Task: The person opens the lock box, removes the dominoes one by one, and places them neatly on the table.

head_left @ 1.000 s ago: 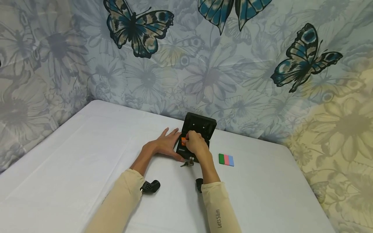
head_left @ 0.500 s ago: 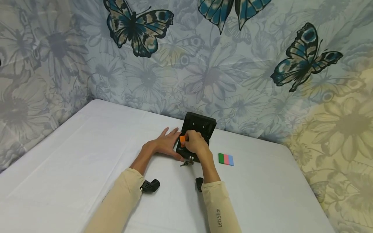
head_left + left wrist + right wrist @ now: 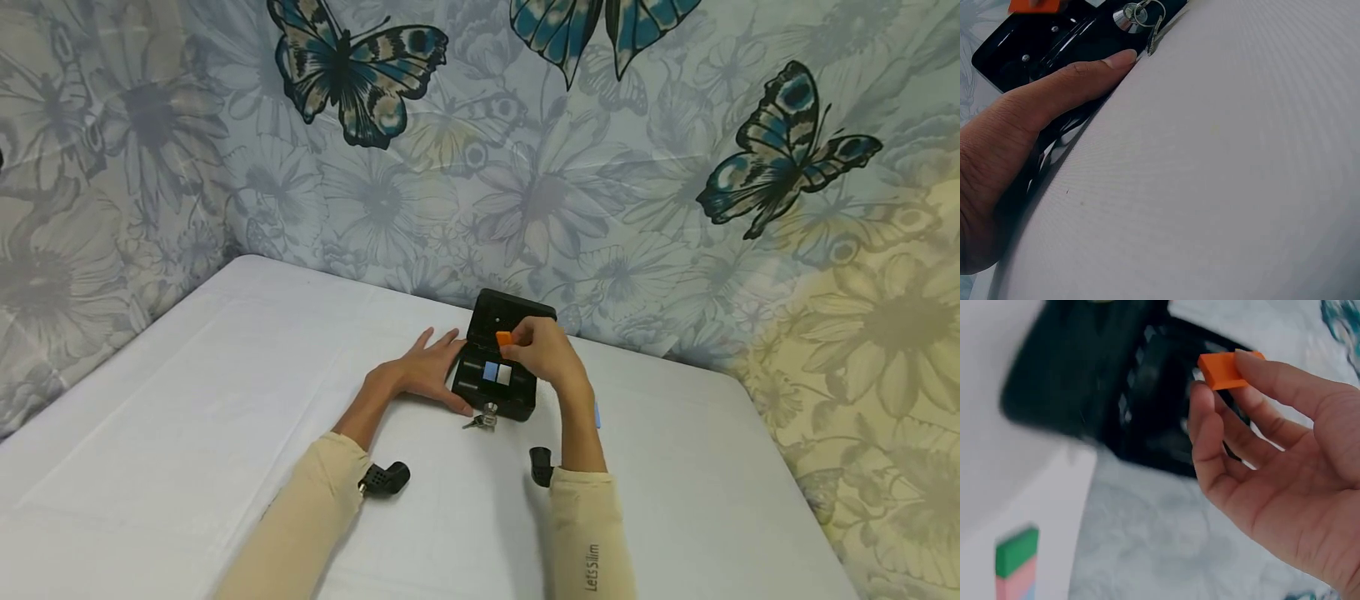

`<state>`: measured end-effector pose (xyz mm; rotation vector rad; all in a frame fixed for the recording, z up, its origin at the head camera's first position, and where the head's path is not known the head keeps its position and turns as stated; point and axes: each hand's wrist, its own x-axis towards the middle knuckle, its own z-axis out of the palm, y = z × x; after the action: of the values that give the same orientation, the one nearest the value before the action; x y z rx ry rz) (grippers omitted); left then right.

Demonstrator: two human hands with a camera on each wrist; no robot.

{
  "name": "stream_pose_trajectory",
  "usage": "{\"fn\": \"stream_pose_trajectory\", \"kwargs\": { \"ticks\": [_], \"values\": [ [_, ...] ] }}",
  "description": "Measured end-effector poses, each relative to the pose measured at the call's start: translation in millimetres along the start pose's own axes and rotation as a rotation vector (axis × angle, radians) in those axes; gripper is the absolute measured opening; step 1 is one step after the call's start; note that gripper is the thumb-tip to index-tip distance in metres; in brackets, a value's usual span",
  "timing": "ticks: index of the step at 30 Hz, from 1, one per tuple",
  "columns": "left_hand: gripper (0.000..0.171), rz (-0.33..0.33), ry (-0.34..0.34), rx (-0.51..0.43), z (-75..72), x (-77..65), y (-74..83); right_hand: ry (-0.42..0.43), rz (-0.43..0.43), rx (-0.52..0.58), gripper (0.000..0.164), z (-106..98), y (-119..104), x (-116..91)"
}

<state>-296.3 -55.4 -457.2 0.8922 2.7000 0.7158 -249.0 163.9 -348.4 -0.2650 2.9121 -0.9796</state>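
Observation:
A black lockbox (image 3: 517, 407) stands on the white table with its lid (image 3: 491, 302) raised and leaning back. A key ring with keys (image 3: 480, 422) hangs from the lock at its front. Blue (image 3: 491, 371) and white (image 3: 505, 375) tiles show inside the box. My left hand (image 3: 429, 372) rests against the box's left side, fingers spread, the straight thumb (image 3: 1085, 75) along its front edge. Above the box's back right, in front of the lid, my right hand (image 3: 551, 354) pinches an orange rectangular block (image 3: 1219, 370) between thumb and fingers.
Green (image 3: 1016, 552) and pink (image 3: 1016, 578) blocks lie in a row with a blue one (image 3: 597, 415) on the table, right of the box; my right forearm hides most of them in the head view. A butterfly-print wall covering (image 3: 390, 208) rises behind the table edge.
My right hand has lifted the orange block out of the box and moved right and back, uncovering the blue and white tiles. My left hand has stayed in place.

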Motion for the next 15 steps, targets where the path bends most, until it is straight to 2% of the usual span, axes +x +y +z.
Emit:
{"fn": "stream_pose_trajectory", "kwargs": {
  "ticks": [4,8,11,15],
  "values": [
    [0.126,0.002,-0.006,0.015,-0.4,0.4,0.2,0.022,0.047,0.011,0.024,-25.9,13.8,-11.6],
    [0.127,0.004,-0.013,0.017,0.0,1.1,0.6,0.057,0.113,0.007,0.034,-49.2,29.3,-24.0],
    [0.128,-0.004,-0.017,0.017,-0.1,0.6,1.4,0.081,0.187,0.012,0.042,-61.5,42.2,-32.6],
    [0.129,-0.007,-0.017,0.019,-0.5,0.3,2.9,0.080,0.257,0.005,0.044,-72.0,64.1,-42.8]
  ]
}}
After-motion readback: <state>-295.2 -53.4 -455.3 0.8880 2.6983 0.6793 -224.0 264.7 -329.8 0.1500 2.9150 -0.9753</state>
